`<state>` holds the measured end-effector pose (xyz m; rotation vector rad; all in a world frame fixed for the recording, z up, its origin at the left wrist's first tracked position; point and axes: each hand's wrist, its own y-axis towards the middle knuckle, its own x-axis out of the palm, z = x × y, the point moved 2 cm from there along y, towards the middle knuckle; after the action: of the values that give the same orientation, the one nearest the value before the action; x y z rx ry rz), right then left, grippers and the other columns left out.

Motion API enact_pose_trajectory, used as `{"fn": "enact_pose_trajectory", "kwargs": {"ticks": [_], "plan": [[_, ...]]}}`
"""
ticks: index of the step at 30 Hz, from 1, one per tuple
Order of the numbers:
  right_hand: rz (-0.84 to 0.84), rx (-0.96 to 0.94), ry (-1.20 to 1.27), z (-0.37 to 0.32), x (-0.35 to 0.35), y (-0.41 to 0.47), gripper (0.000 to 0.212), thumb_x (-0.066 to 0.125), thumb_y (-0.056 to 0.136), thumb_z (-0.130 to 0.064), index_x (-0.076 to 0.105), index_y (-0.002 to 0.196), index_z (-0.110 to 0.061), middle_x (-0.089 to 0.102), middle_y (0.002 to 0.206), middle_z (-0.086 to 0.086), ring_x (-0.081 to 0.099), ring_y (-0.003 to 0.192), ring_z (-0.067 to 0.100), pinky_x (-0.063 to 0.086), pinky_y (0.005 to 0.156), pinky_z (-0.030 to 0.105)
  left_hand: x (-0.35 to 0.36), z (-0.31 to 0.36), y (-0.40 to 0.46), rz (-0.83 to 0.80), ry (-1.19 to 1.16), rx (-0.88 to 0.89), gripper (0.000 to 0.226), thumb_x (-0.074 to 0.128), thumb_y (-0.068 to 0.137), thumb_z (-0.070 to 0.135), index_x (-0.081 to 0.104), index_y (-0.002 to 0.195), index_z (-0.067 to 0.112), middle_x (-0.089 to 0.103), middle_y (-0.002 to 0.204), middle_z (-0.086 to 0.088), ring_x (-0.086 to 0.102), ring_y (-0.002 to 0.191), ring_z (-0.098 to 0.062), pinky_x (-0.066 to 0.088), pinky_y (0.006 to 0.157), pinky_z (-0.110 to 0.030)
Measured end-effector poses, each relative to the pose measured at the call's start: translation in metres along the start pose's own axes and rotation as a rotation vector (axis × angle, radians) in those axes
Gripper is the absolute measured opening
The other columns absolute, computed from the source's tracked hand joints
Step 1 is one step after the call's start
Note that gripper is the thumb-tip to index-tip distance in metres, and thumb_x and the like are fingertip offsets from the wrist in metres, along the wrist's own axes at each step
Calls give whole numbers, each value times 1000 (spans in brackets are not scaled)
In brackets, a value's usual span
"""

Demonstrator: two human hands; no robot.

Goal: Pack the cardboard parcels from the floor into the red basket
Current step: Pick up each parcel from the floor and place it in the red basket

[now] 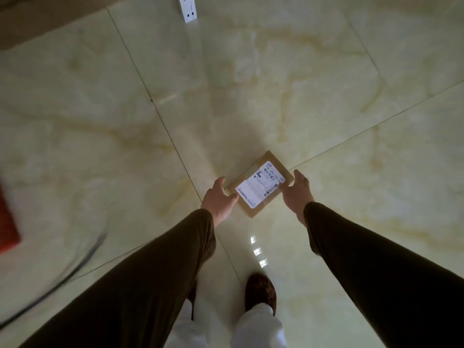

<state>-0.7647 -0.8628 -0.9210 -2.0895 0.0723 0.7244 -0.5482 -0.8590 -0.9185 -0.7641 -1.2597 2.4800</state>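
Observation:
A flat brown cardboard parcel point(259, 184) with a white shipping label lies on the pale marble-tiled floor point(251, 84), turned diagonally. My left hand point(219, 198) is at its left edge, thumb resting on the near corner, fingers spread. My right hand point(298, 193) is at its right edge, fingertips touching the label corner, fingers apart. Neither hand has closed around the parcel. A red shape point(7, 222) at the far left edge is probably the basket; only a corner of it shows.
A white power strip point(187, 7) lies at the top of the view. A dark cable point(62, 280) runs across the floor at lower left. My brown shoe point(261, 292) and white trouser legs are below the parcel.

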Motion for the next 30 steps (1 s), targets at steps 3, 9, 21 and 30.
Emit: {"fn": "enact_pose_trajectory", "kwargs": {"ticks": [3, 9, 21, 30], "plan": [[-39, 8, -44, 0, -1, 20, 61, 47, 103, -15, 24, 160, -9, 29, 163, 16, 39, 144, 36, 37, 115, 45, 14, -3, 15, -52, -46, -41, 77, 60, 99, 33, 15, 162, 26, 48, 153, -11, 61, 117, -22, 47, 92, -29], [-103, 11, -48, -1, 2, 36, 22, 47, 94, -9, 55, 115, -9, 60, 126, 23, 55, 86, 29, 41, 63, 29, 27, 0, 26, -21, -229, -141, 66, 60, 98, 26, 30, 156, 15, 58, 142, -13, 59, 126, -32, 48, 107, -44], [-24, -272, -5, -100, -18, -91, 32, 46, 101, -15, 54, 132, -15, 43, 128, 6, 62, 93, 25, 57, 92, 45, -63, 8, -83, 283, -514, -44, 41, 59, 96, 10, 44, 134, 17, 58, 127, -18, 68, 104, -32, 59, 87, -52], [-167, -408, -17, -213, 29, -226, 21, 45, 102, -13, 49, 122, -17, 71, 118, 6, 67, 99, 25, 58, 88, 48, -190, -31, -196, 539, -580, 55, 33, 57, 97, 9, 46, 121, 28, 57, 114, -12, 67, 97, -27, 59, 86, -50]]}}
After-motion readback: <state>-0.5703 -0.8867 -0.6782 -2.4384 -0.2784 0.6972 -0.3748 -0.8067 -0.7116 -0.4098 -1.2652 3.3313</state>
